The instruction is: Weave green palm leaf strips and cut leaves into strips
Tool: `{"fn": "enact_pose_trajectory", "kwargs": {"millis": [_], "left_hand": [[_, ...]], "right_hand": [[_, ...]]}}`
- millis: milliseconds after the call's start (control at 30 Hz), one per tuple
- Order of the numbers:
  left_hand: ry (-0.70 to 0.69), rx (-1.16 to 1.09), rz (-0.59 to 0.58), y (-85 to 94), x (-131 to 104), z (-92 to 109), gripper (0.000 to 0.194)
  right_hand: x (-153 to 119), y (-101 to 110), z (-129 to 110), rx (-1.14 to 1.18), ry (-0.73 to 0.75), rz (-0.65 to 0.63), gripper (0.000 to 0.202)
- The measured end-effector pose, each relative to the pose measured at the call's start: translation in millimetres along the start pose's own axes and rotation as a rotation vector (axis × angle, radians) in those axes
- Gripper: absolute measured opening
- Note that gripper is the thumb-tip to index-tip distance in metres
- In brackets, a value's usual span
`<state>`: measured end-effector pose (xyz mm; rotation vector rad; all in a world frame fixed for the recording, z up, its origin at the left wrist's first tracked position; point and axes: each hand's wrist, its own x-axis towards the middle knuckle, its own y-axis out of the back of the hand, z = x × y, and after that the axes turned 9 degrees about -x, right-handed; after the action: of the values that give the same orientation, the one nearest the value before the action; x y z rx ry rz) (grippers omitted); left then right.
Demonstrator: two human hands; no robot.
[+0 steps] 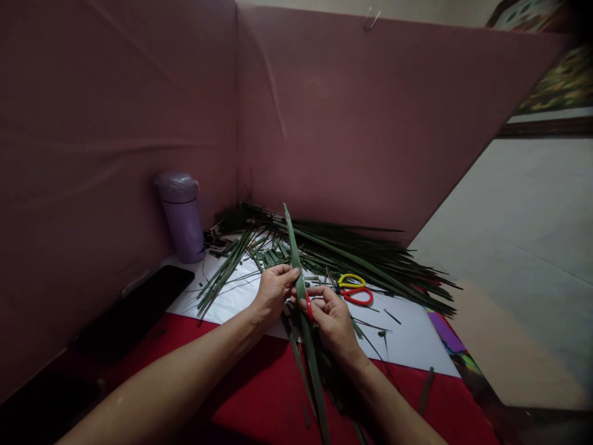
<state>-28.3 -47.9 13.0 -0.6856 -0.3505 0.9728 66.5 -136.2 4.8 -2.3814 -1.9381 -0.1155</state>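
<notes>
A long, narrow green palm leaf (295, 244) runs from the near edge up between my hands, its tip pointing away from me. My left hand (274, 289) pinches the leaf near its middle, thumb on top. Just to the right and a little closer, my right hand (334, 320) is closed on a small red-handled tool (309, 307) held against the leaf's right edge. Its blade or tip is too small to make out. Beyond my right hand lie scissors (354, 287) with one yellow and one red handle loop.
A heap of long leaves (365, 256) covers the back of the white sheet (407, 343), with cut scraps around it. Red cloth (250, 395) lies nearer. A purple tumbler (183, 225) and a flat black device (143, 303) stand left. Pink panels (324, 123) rise behind.
</notes>
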Motion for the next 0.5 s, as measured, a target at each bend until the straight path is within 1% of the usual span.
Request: {"fn": "enact_pose_trajectory", "kwargs": {"millis": [267,500], "left_hand": [[0.046,0.015,-0.017,-2.2,0.4,0.8,0.026],[0.078,0.016,-0.021,0.1,-0.4,-0.6,0.025]], "right_hand": [[2.0,2.6,3.0,-0.014,0.004,0.03,0.027],[2.4,4.2,5.1,-0.008,0.017,0.016,0.025]]}}
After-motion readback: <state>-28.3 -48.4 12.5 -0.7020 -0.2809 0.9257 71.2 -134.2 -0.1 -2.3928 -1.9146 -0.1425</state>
